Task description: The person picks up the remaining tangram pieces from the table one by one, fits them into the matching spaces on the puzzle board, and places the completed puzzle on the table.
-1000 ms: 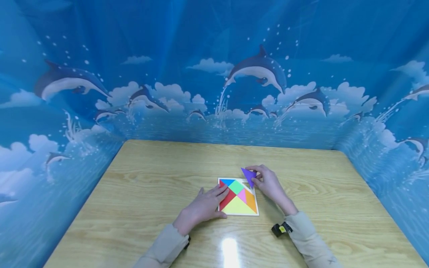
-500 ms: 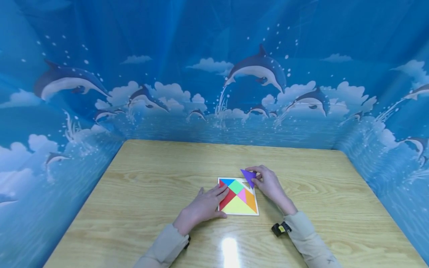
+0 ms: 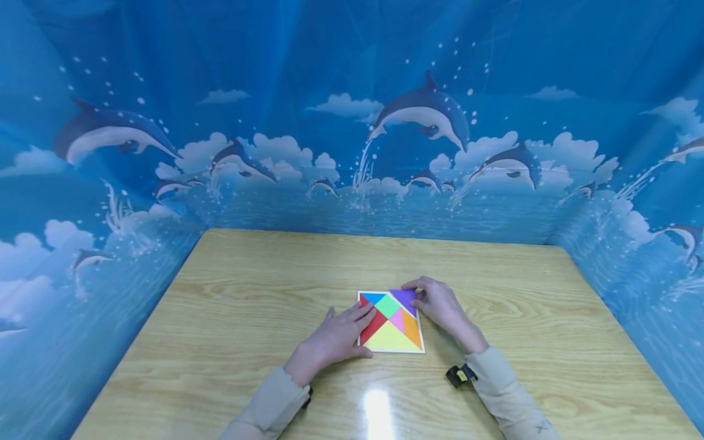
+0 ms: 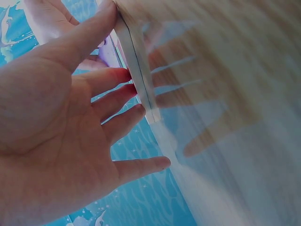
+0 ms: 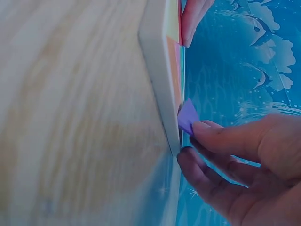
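A square tangram board with a white frame lies flat on the table. Its coloured pieces include a red triangle, a yellow triangle and a green square. My left hand rests on the board's left side, fingers fairly straight over the red triangle, thumb by the near edge. At the far right corner, my right hand pinches a purple triangle between thumb and fingers. In the right wrist view the purple triangle is tilted up from the board's face, close over the corner.
The wood-grain table spreads around the board. Behind it and along both sides hangs a blue curtain printed with dolphins. A black wrist device sits at the right sleeve.
The right hand has brought the purple triangle down and turned it, so it now covers the far right corner of the board. The left hand has stayed in place.
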`<state>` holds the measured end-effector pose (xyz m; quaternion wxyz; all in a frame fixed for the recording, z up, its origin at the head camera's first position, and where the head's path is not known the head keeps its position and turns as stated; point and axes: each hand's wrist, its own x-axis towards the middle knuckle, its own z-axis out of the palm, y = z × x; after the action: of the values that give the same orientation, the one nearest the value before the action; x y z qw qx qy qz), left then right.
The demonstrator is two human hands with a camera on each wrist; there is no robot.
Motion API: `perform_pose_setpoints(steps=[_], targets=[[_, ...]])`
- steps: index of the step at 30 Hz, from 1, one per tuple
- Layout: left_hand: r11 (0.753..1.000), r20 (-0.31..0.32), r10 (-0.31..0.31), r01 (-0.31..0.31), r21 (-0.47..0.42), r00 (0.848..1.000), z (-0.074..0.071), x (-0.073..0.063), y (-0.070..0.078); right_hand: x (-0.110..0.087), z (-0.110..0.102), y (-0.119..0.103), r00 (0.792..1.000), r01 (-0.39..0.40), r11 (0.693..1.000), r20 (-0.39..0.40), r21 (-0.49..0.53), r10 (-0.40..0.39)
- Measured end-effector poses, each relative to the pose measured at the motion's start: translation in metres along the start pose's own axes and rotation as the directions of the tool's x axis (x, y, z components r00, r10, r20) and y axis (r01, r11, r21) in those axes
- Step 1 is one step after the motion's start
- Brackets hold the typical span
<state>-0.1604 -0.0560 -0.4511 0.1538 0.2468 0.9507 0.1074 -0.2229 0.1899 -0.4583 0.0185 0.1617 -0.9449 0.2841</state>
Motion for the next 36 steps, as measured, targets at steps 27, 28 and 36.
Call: perform_pose_setpoints(steps=[27,28,36], targets=[[1.0,-0.004,0.01,-0.01,0.004,1.0,0.0005,-0.0009,-0.0006,-0.0025,0.0006,0.0004,0.995,-0.01,0.997,0.094,-0.077,0.017],[1.0,-0.004,0.012,-0.012,0.004,1.0,0.0006,-0.0009,-0.0006,-0.0026,0.0,0.0004,0.995,-0.012,0.997,0.094,-0.08,0.02],[1.0,-0.006,0.016,-0.016,0.001,1.0,0.0005,-0.0005,-0.0014,-0.004,-0.0036,-0.0018,0.995,-0.008,0.996,0.102,-0.089,0.017]])
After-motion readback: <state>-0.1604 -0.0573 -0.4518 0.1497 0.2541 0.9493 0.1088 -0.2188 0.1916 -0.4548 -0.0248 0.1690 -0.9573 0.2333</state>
